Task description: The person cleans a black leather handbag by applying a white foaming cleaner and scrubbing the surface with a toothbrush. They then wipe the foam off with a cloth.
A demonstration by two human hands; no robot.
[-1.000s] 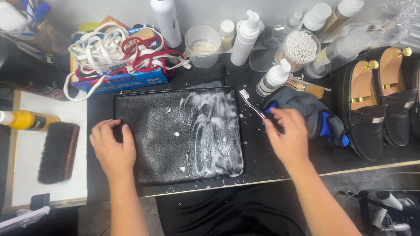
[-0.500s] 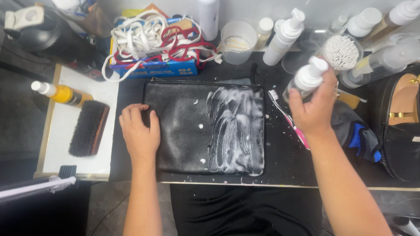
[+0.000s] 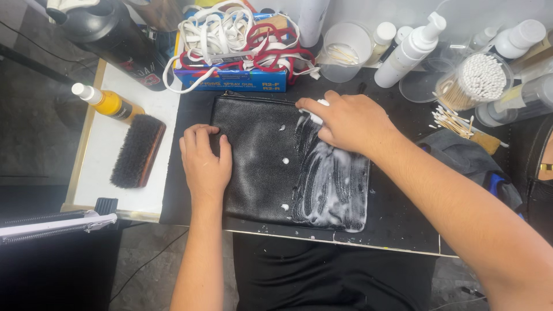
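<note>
On the black tabletop (image 3: 397, 224) a black leather pouch (image 3: 259, 155) is laid flat, its right half covered with white foam (image 3: 331, 184). The left hand (image 3: 204, 161) is spread open and pressed on the pouch's left edge. The right hand (image 3: 348, 121) is closed around a small white bottle (image 3: 318, 110) at the pouch's top, over the foam. For a good result, the pouch should be kept pinned and the foam applied evenly toward the dry left part.

Black grained leather pouch (image 3: 259, 161) flat on the dark tabletop, right half streaked with white foam, small white bottle (image 3: 318, 112) tipped above its top edge.
</note>
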